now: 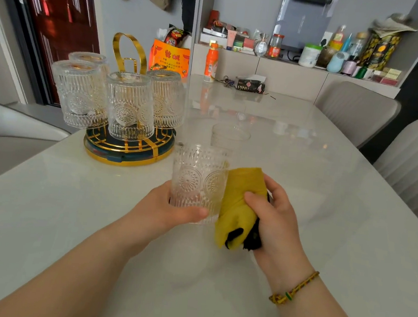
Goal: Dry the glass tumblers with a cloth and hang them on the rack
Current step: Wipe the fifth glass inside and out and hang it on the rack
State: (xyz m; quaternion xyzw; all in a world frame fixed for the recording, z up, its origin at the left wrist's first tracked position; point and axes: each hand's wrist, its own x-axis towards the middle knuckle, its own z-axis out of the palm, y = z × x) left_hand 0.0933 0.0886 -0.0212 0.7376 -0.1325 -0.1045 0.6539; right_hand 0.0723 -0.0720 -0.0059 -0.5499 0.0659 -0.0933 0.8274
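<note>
My left hand (169, 208) grips an embossed glass tumbler (198, 180) upright above the white table (302, 194), thumb across its lower front. My right hand (274, 216) holds a bunched yellow cloth (239, 200) with a black patch, pressed against the tumbler's right side. A second clear tumbler (228, 137) stands on the table just behind. To the left, the gold rack (129, 150) with a round base and loop handle carries several tumblers upside down, the nearest one (129, 106) facing me.
An orange drink bottle (211, 63), keys and a dark tissue pack (250, 85) lie at the table's far side. An orange bag (169, 56) stands behind the rack. Grey chairs (357, 109) line the right edge. A cluttered shelf (304, 52) runs along the back wall.
</note>
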